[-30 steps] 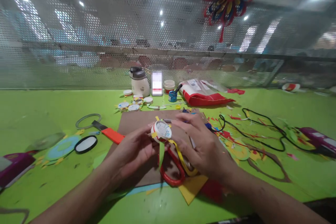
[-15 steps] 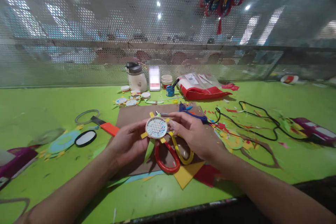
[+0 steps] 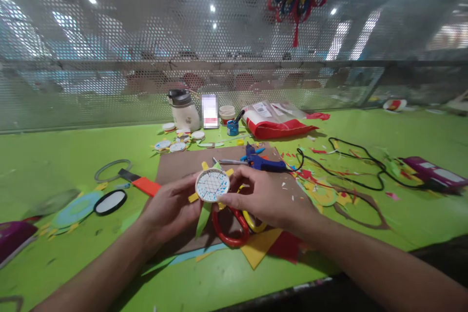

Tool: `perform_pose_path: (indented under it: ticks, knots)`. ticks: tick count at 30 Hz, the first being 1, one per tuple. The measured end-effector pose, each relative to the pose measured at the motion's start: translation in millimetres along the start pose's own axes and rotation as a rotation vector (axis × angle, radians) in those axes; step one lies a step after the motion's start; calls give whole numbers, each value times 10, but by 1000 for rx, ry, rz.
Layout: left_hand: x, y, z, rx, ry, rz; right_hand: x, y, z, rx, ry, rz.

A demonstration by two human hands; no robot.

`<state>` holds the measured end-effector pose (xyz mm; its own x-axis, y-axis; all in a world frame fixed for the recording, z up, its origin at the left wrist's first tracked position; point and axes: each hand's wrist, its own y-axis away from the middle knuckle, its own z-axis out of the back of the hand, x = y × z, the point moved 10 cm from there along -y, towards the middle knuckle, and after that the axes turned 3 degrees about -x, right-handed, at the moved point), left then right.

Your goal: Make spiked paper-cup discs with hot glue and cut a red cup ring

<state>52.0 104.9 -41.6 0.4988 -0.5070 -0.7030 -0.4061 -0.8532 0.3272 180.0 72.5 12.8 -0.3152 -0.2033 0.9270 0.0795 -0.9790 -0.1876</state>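
A small round craft disc [image 3: 212, 185], white with blue specks, dark crossing lines and yellow tabs at its rim, is raised over the brown board [image 3: 183, 161]. My left hand [image 3: 170, 204] grips it from the left side. On its lower right edge rests the thumb of my right hand [image 3: 261, 195], with the fingers curled behind and beside the rim. Beneath my hands lie scissors [image 3: 231, 240] with red and yellow handles, partly hidden. A blue glue gun [image 3: 265, 161] lies just beyond my right hand.
Left of my hands are an orange-handled cutter [image 3: 146, 186], a black-rimmed disc [image 3: 110, 202] and a pale blue ring [image 3: 75, 210]. Similar finished discs [image 3: 178, 146] sit by a jug [image 3: 185, 112]. A black cord [image 3: 360, 183] and paper scraps spread rightward; a red-and-clear bag [image 3: 276, 124] lies behind.
My right thumb has slid from the disc's right side to its lower right edge. The disc has tilted slightly, and the view has shifted a little.
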Motion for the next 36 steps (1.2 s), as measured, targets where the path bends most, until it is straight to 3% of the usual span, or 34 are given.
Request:
perform_pose_path:
  ticks: [5,11,17,23,26,32,36]
  knots:
    - [-15,9,54,-86,-19,-14,-75,-20,-52,8,56,79]
    - [-16,32,20,-80,5,-19,143,38,-8,-60,248,362]
    - [-3,51,61,-119,9,-16,230,91,16,-134,344,532]
    - [-25,49,107,-142,-37,-53,443,230,46,-257,630,647]
    - [-46,36,158,-137,-39,-62,482,284,44,-296,593,726]
    - [-164,66,293,-206,-71,-84,372,163,58,-122,213,622]
    - [-205,89,224,-149,-105,-103,195,22,132,-52,-58,330]
